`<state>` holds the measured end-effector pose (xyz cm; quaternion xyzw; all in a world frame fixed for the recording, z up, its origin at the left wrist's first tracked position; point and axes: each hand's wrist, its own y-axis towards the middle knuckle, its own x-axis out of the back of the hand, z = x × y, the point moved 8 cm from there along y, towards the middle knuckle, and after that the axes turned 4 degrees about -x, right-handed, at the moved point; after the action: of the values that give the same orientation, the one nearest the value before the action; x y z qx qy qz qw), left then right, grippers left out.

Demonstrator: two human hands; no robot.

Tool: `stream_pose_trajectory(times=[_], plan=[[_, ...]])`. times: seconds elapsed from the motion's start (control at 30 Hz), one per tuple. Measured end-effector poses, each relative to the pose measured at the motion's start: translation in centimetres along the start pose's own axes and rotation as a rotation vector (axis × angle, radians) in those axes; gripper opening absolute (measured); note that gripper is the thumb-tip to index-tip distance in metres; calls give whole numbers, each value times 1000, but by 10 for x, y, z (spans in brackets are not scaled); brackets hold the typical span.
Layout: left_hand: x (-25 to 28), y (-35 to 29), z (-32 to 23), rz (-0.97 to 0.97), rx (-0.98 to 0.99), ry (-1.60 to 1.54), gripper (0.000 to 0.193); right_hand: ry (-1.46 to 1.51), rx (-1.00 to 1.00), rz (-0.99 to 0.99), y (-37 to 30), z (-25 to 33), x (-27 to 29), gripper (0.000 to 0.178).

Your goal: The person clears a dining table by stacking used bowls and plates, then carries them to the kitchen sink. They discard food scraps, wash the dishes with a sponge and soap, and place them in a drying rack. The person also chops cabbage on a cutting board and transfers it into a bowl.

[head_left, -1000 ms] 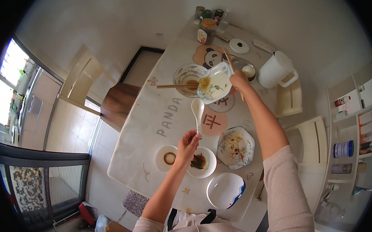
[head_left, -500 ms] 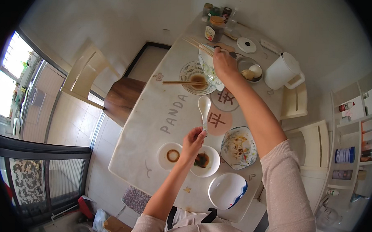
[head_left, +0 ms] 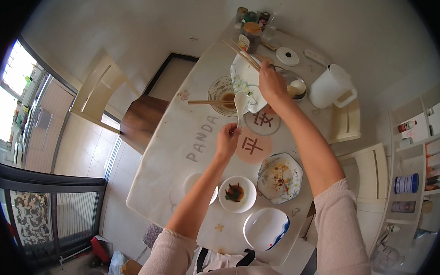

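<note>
My left hand point(head_left: 228, 138) is closed round the handle of a white spoon point(head_left: 240, 104), its bowl pointing away from me. Beyond it, my right hand point(head_left: 273, 84) grips a pair of wooden chopsticks point(head_left: 244, 55) and the right edge of a white floral plate point(head_left: 240, 70). The plate is tilted and partly covers a patterned glass bowl point(head_left: 213, 90) with brown liquid in it. Across that bowl lies another pair of chopsticks point(head_left: 198, 102). The spoon's tip overlaps the plate's near edge in view; whether they touch I cannot tell.
Nearer me are a white bowl point(head_left: 222, 199) with dark leafy scraps, another white bowl point(head_left: 192, 179) partly behind my left forearm, a stained floral plate point(head_left: 263, 184) and a blue-edged dish point(head_left: 262, 228). A white jug point(head_left: 326, 88), a metal bowl with eggs point(head_left: 297, 87) and jars point(head_left: 250, 36) stand farther back.
My left hand has moved the spoon away from me, up to the plate and glass bowl. The plate in my right hand has turned flatter, and the chopsticks point more steeply away.
</note>
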<state>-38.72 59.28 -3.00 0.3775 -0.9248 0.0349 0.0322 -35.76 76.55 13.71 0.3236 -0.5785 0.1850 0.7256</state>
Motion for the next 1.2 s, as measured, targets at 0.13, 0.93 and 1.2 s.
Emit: stream_pose_trajectory(times=[0.13, 0.93, 1.2], plan=[[-12, 20, -10, -42, -101, 209, 22, 31, -16, 21, 0, -2, 1, 17], [7, -67, 11, 261, 196, -140, 22, 1289, -863, 265, -220, -205, -103, 15], [-4, -164, 16, 459, 358, -138, 28, 1266, -1042, 240, -379, -239, -113, 16]])
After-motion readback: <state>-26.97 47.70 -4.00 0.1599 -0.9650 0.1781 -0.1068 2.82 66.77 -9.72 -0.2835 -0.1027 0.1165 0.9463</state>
